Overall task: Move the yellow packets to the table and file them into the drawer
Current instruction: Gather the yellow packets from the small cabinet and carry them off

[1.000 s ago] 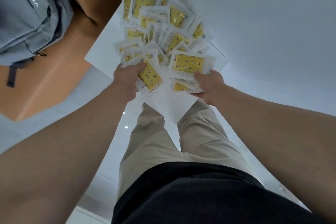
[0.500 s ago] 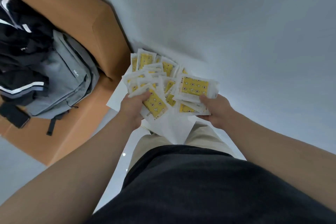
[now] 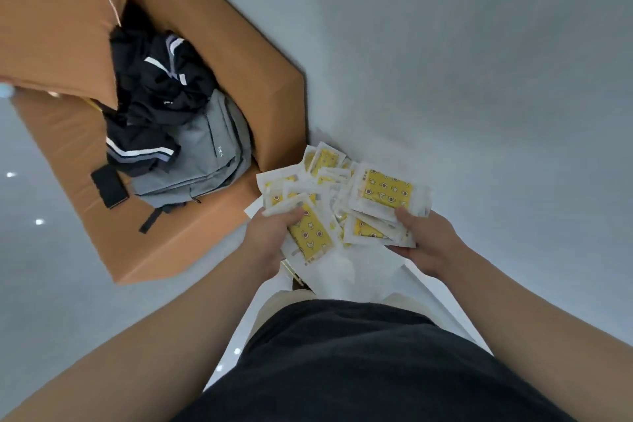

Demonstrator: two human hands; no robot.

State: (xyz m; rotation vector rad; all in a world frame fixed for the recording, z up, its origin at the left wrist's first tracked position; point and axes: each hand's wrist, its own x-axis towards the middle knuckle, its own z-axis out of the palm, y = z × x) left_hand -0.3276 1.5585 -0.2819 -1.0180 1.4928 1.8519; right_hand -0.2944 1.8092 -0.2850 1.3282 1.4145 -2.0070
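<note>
Left hand (image 3: 274,238) curls round one side, right hand (image 3: 426,245) the other, of a loose heap of yellow star-printed, white-edged plastic packets (image 3: 387,193), held before the waist, seemingly on a white paper sheet (image 3: 352,271). Likely light, slippery and floppy: best supported from beneath.

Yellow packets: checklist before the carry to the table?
1. Left hand grips yellow packets: ok.
2. Right hand grips the pile's right side, thumb on top: ok.
3. Pile squared up: not ok, packets splay out unevenly.
4. White sheet under the pile supported: cannot tell.
5. Route to table and drawer: cannot tell, neither in view.
6. Grey backpack apart from the pile: ok.
</note>
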